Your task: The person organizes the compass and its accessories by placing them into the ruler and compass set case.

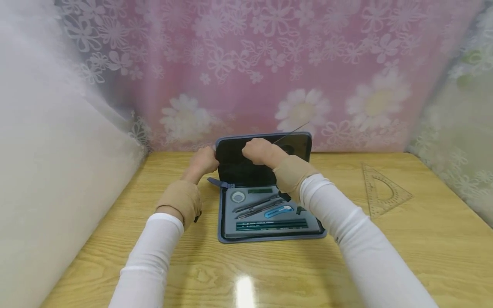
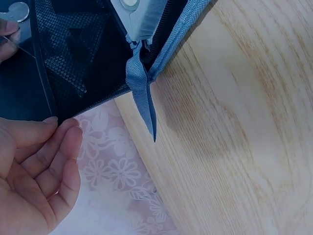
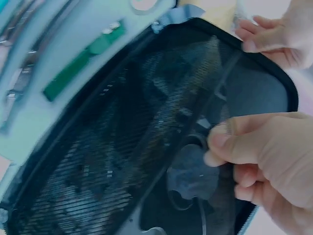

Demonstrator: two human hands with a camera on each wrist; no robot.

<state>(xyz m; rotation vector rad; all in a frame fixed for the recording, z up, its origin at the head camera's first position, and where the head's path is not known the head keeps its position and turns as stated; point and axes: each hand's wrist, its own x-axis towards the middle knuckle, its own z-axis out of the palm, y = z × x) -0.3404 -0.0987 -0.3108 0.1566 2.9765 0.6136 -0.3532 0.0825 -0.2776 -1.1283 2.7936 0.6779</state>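
Drawing case (image 1: 271, 240) open, both hands at its raised lid (image 1: 231, 171)

Head view: your case sits on the wooden table (image 1: 200, 273), lid upright behind the grey tray (image 1: 230, 222). Your left hand (image 1: 204, 161) is at the lid's left edge; your right hand (image 1: 263, 153) is in front of the lid, fingers curled. Tray carries slim dark drawing tools (image 1: 259, 208), a light-blue cutter (image 1: 279, 211) and dark green pencils (image 1: 271, 225). A clear set square (image 1: 370, 188) lies to the right, well apart from the case

Left wrist view: your left thumb and fingertips pinch the lid's rim. Nearby: a blue fabric tab (image 2: 139, 93) and the lid's mesh pocket (image 2: 73, 49)

Right wrist view: your right thumb and forefinger pinch a clear plastic piece (image 3: 225, 186) with fine graduation marks, at the mesh pocket; cannot tell how far inside it sits
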